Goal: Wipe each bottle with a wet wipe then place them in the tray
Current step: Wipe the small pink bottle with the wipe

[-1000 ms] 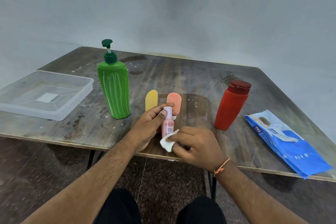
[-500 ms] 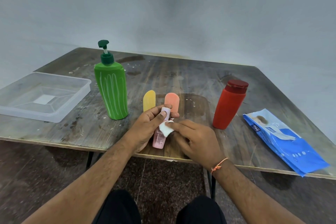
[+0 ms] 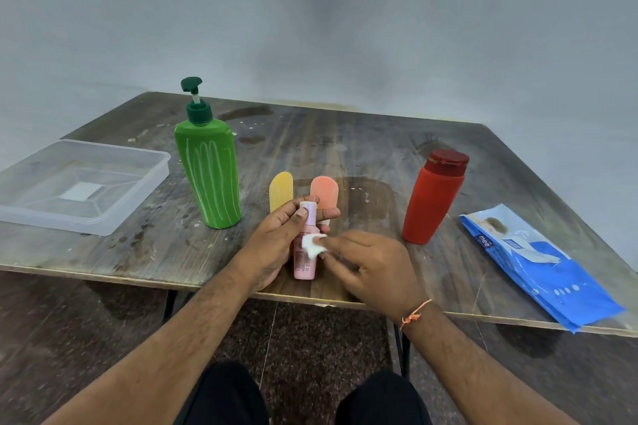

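My left hand (image 3: 276, 238) curls round a small pink bottle (image 3: 305, 252) at lower centre of the frame, thumb near its pale cap; my palm hides the bottle's left side, and the print on its label is too small to read. My right hand (image 3: 371, 266) pinches a crumpled white wet wipe (image 3: 312, 244) against the bottle's front, most of the wipe tucked under my fingertips. Behind my knuckles, a yellow bottle (image 3: 281, 190) and an orange bottle (image 3: 324, 191) show only their rounded tops. The tall green pump bottle (image 3: 209, 179) and the matte red bottle (image 3: 431, 198) stand upright on the worn, stained wooden table (image 3: 379, 155). The clear plastic tray (image 3: 138, 190) sits at left, cropped by the frame edge; the glossy blue wipes pack (image 3: 538, 262) lies at right.
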Demonstrator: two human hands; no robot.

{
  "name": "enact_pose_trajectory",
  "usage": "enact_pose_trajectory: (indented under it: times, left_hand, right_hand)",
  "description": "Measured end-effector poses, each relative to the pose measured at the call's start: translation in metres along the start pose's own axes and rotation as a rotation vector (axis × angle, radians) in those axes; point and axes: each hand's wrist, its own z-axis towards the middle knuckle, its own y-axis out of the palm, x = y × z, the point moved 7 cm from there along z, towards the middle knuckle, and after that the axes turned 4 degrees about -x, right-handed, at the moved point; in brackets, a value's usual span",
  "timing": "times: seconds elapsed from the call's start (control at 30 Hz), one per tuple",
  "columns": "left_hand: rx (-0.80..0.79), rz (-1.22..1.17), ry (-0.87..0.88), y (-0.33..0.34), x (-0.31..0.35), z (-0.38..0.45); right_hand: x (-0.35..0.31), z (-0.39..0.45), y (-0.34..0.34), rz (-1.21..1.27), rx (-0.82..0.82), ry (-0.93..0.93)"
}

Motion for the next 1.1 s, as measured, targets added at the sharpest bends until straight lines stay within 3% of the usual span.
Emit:
enact_pose_trajectory:
  times: [0.17, 0.4, 0.63, 1.1]
  left_hand:
    - [-0.002, 0.011, -0.005, -0.001, -0.002, 0.001]
    - [0.037, 0.048, 0.008, -0.004, 0.000, 0.001]
    - [-0.003, 0.135, 0.016, 0.001, -0.001, 0.000]
    - [-0.208, 0.318, -0.011, 0.017, -0.005, -0.007]
  right_hand:
    - [0.010, 0.001, 0.002, 0.020, 0.011, 0.063]
    - [-0.008, -0.004, 0.009, 0.149, -0.188, -0.072]
    - [0.002, -0.001, 0.002, 0.047, -0.013, 0.017]
    - [0.008, -0.004, -0.011, -0.053, 0.134, 0.083]
